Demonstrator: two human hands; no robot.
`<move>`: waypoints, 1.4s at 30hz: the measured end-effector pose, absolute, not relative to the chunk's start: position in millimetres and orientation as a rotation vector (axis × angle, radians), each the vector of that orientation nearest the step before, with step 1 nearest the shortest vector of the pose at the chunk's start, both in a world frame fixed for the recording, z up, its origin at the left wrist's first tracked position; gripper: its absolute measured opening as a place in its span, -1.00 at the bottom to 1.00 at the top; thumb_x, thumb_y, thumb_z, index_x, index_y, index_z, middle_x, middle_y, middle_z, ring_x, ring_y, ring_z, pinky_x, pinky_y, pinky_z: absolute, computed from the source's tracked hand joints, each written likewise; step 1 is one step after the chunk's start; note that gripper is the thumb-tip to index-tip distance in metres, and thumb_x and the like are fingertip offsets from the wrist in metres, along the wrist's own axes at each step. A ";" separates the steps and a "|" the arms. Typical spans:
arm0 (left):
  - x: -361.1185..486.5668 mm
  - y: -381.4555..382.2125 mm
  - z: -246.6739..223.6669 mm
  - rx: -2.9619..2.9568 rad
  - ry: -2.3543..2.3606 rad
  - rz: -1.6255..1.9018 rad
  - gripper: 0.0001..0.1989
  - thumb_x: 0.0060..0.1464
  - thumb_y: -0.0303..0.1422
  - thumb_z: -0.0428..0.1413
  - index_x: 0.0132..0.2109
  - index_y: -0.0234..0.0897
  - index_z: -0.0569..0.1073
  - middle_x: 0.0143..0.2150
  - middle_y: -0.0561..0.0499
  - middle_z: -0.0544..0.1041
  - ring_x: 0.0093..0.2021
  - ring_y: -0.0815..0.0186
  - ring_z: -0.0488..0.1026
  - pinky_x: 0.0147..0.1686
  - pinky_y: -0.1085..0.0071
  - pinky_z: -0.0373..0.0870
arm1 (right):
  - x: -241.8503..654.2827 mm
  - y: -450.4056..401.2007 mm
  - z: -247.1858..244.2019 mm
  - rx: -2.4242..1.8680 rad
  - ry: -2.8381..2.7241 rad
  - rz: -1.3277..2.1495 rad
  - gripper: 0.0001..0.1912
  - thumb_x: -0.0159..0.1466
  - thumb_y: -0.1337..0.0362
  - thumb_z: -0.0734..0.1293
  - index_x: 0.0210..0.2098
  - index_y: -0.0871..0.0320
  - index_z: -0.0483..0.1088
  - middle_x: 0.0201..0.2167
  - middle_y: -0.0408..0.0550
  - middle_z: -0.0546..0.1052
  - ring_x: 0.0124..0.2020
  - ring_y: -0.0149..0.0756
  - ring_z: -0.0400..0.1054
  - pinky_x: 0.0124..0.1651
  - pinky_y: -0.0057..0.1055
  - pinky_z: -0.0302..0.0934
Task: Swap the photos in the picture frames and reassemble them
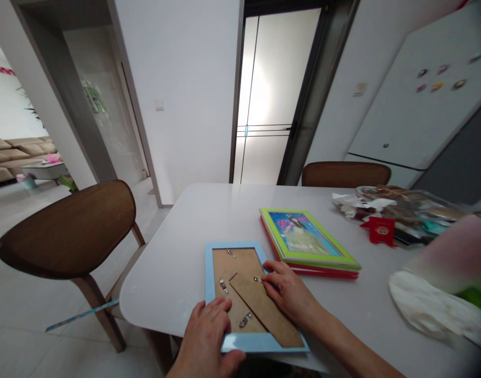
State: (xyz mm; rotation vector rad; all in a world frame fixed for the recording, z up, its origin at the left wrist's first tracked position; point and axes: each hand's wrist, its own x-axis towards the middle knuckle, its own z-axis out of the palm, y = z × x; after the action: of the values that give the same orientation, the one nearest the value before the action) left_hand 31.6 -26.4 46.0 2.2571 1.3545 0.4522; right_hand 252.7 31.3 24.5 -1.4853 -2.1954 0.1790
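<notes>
A light-blue picture frame [209, 273] lies face down at the table's near edge, showing its brown backing board [242, 260]. The slanted stand [264, 310] lies folded against the board. Small metal clips sit around the backing: one at the top [231, 253], one on the left [223, 285] and one near the bottom [245, 319]. My left hand [209, 333] grips the frame's near left corner, thumb at the front edge. My right hand [289, 291] is closed at the right side, fingertips on the right-hand clip [258, 280].
Stacked frames, a green one [322, 252] with a picture on top of red ones [327, 271], lie right of the blue frame. Plastic bags [413, 207], a red packet [382, 231] and white cloth-like material [417, 302] crowd the right. Brown chairs [75, 231] stand around the white table [173, 262].
</notes>
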 end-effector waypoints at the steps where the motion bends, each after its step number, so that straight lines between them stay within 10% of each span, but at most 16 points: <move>1: 30.7 -26.5 45.4 2.257 1.354 0.453 -0.74 -0.31 -0.42 0.20 -0.36 -0.27 0.35 0.07 -0.15 0.31 0.09 0.07 0.17 0.05 0.01 0.00 | 252.4 29.5 24.8 -1.486 -2.191 0.177 -0.75 0.13 0.37 0.13 -0.36 0.22 0.43 -0.15 0.07 0.34 -0.11 -0.25 0.19 -0.04 -0.27 0.11; 23: 21.5 -27.8 40.8 2.284 1.280 0.516 -0.76 -0.25 -0.41 0.19 -0.34 -0.27 0.33 0.05 -0.14 0.32 0.09 0.12 0.17 0.07 0.08 0.05 | 226.1 -31.9 44.1 -1.156 -2.616 0.330 -0.51 0.02 0.18 0.27 -0.02 -0.05 0.23 0.05 -0.03 0.22 0.03 -0.10 0.04 0.00 -0.13 -0.05; 42: 18.6 -26.9 34.2 2.182 1.135 0.737 -0.69 -0.38 -0.53 0.26 -0.43 -0.27 0.31 -0.10 -0.05 0.40 -0.08 0.22 0.28 -0.09 0.35 0.21 | 167.9 22.5 43.8 -1.255 -2.439 0.264 -0.77 0.19 0.31 0.13 -0.43 0.12 0.41 -0.38 -0.10 0.40 -0.28 -0.35 0.16 -0.20 -0.39 0.02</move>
State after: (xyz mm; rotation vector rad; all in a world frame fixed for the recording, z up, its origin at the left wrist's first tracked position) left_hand 18.6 -26.9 34.2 2.1816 1.1346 0.7369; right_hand 167.9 22.5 43.8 -1.2551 -2.4393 0.2639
